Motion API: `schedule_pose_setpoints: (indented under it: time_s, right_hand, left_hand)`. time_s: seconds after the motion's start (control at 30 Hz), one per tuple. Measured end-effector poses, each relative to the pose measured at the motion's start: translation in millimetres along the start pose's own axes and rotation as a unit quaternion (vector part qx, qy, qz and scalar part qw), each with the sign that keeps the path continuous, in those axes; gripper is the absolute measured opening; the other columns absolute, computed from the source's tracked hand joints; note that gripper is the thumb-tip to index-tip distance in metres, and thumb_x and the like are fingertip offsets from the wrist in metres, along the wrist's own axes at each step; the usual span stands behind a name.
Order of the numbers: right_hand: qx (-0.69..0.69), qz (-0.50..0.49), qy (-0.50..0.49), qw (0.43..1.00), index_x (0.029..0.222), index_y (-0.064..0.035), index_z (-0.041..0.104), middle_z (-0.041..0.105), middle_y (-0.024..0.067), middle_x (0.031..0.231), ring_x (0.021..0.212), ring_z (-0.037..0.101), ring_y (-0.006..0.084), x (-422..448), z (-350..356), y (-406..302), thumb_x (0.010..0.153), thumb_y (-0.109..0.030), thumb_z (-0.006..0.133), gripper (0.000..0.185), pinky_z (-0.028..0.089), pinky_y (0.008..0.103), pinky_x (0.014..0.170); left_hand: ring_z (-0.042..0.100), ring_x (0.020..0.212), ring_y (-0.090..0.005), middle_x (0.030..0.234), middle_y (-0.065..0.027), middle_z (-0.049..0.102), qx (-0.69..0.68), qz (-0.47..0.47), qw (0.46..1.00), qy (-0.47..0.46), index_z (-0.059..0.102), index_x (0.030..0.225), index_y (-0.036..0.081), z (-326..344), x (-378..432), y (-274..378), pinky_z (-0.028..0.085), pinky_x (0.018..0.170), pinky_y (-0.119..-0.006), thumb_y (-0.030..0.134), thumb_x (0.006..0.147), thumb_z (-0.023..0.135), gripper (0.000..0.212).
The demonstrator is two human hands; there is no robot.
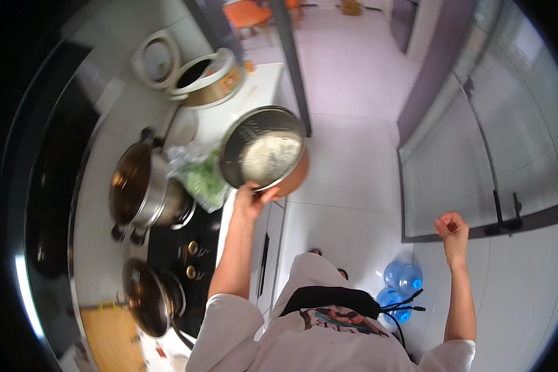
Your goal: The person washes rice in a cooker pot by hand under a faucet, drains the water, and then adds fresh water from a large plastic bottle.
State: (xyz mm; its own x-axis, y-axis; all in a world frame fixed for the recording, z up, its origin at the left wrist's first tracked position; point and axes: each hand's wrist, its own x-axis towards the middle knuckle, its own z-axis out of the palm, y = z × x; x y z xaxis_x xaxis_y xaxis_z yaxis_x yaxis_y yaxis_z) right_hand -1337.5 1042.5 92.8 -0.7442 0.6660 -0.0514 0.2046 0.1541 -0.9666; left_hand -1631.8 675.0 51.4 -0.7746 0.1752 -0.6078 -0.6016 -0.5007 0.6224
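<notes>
With my left hand I grip the near rim of a rice cooker's inner pot. The pot is tilted, dark inside and copper-coloured outside, and pale rice lies in it. My right hand is raised away from the pot, by the glass door, with its fingers curled; whether it holds anything small is not visible. Beyond the pot, the rice cooker stands on the white counter with its lid up. A clear plastic bag of green vegetables lies just left of the pot.
A steel steamer pot and a lidded pan stand at the black gas hob. A wooden board leans at the lower left. Blue water bottles stand on the floor, near a framed glass door. An orange chair is farther off.
</notes>
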Motion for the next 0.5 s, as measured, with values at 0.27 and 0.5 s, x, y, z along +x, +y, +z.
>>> schedule_pose_setpoints:
  time_s: [0.27,0.5]
  right_hand:
    - [-0.094,0.123,0.116,0.981,0.086,-0.0021,0.059,0.059,0.0015,0.077,0.071,0.055,0.0089,8,-42,75,0.079,-0.004,0.066,0.010,0.046,0.0238,0.063]
    - [-0.066,0.360,0.242,0.898,0.093,-0.0057,0.060,0.064,0.0026,0.082,0.073,0.061,0.0114,-37,-58,105,0.081,-0.018,0.064,0.018,0.043,0.0236,0.060]
  left_hand:
    - [0.023,0.121,-0.0534,0.134,-0.0301,0.022,-0.107,-0.125,0.986,-0.013,0.018,0.128,-0.017,-21,142,84,0.041,0.096,-0.061,-0.001,0.073,0.041,0.062]
    - [-0.004,0.128,-0.0545,0.143,-0.0228,0.000,-0.179,-0.119,0.976,0.004,0.006,0.139,-0.002,1,208,136,0.041,0.097,-0.059,0.006,0.089,0.031,0.056]
